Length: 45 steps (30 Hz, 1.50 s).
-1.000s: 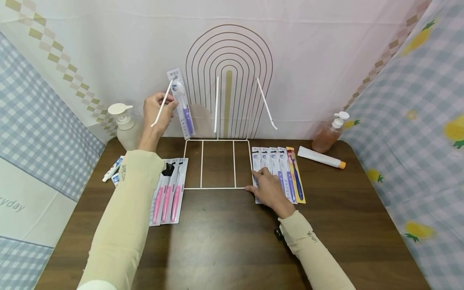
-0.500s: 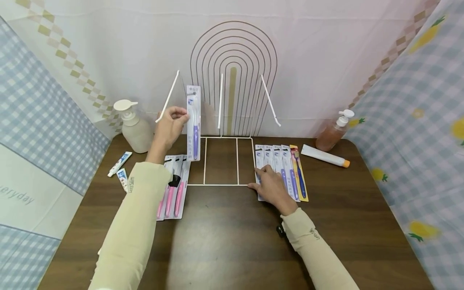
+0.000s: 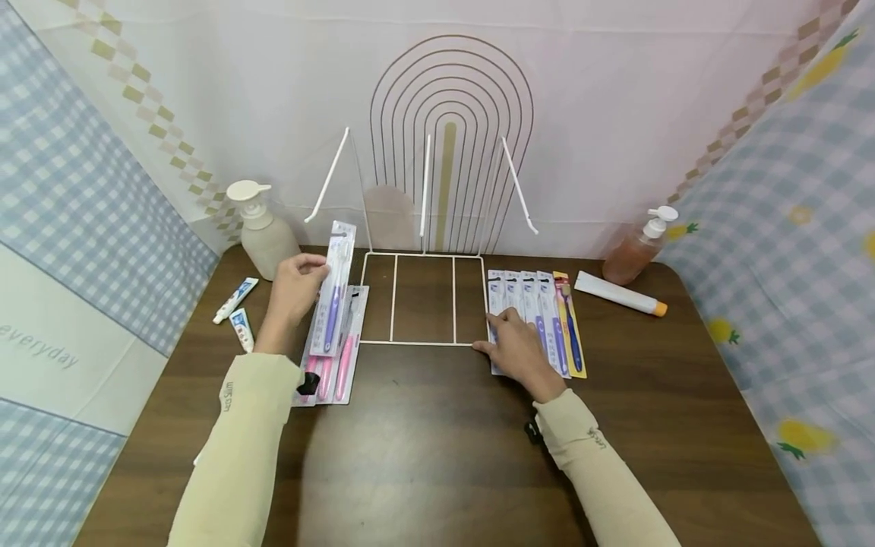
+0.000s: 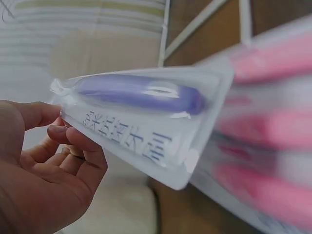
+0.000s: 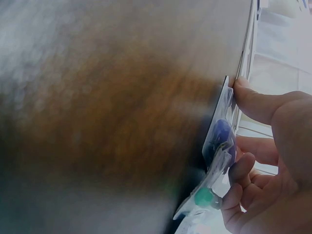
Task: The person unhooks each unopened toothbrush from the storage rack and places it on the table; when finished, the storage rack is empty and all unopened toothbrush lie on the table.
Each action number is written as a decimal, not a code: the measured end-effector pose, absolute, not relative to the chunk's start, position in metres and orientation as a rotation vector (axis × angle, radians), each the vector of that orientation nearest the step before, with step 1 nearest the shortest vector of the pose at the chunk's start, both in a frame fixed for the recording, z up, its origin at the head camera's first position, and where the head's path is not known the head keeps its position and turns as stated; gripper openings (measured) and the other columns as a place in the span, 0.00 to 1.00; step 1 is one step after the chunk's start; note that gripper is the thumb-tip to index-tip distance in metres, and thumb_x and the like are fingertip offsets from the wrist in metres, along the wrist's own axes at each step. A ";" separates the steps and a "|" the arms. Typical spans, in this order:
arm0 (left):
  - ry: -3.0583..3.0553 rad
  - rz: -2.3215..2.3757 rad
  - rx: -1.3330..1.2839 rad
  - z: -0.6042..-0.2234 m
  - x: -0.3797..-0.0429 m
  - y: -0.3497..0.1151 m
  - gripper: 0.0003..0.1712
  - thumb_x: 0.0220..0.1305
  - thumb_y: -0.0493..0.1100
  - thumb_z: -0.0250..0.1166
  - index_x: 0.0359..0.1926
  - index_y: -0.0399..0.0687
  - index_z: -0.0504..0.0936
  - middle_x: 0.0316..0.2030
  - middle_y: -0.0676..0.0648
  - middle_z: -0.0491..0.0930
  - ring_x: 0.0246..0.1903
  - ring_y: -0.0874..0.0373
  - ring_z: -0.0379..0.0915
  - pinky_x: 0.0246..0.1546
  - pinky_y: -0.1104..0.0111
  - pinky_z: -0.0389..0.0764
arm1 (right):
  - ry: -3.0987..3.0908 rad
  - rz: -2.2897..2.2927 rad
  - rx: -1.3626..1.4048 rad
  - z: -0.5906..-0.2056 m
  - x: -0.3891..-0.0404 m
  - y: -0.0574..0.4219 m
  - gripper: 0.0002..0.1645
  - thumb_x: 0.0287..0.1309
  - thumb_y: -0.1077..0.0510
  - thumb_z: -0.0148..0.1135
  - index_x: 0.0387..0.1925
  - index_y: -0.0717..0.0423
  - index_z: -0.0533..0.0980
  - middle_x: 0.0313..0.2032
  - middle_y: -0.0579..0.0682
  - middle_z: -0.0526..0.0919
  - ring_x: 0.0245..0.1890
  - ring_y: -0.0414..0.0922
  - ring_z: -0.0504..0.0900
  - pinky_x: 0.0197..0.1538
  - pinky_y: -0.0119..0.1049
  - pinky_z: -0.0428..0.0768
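Observation:
My left hand pinches the left edge of a packaged toothbrush with a purple handle. The pack is held upright and overlaps the packaged pink toothbrushes on the table in the head view. Up close in the left wrist view, thumb and fingertips grip the card's edge beside the purple handle. My right hand rests at the front right corner of a white wire rack, thumb and index finger spread on its wires. Under and beside that hand lie several packaged purple toothbrushes.
Three white prongs rise above the rack. A yellow toothbrush pack, a white tube with an orange cap and an amber pump bottle stand or lie right. On the left are a pale pump bottle and two small toothpaste tubes.
My left hand has brought the purple toothbrush pack down from beside the left prong, toward me, over the pink packs. My right hand has stayed at the rack's corner.

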<state>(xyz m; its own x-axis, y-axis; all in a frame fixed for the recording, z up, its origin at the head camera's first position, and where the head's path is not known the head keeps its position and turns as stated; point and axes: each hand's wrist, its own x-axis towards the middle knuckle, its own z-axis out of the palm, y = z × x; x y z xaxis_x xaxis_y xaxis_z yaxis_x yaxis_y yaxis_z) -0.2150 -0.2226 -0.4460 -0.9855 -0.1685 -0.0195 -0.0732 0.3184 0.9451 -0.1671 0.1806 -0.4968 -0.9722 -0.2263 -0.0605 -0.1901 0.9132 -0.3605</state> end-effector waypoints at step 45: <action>-2.878 -1.454 0.433 -0.564 -0.195 -0.317 0.24 0.80 0.48 0.63 0.60 0.32 0.90 0.51 0.29 0.93 0.28 0.52 0.89 0.31 0.61 0.89 | 2.955 -0.576 -0.316 -0.498 -0.168 0.181 0.46 0.75 0.41 0.77 0.81 0.64 0.74 0.63 0.65 0.81 0.54 0.58 0.85 0.57 0.54 0.74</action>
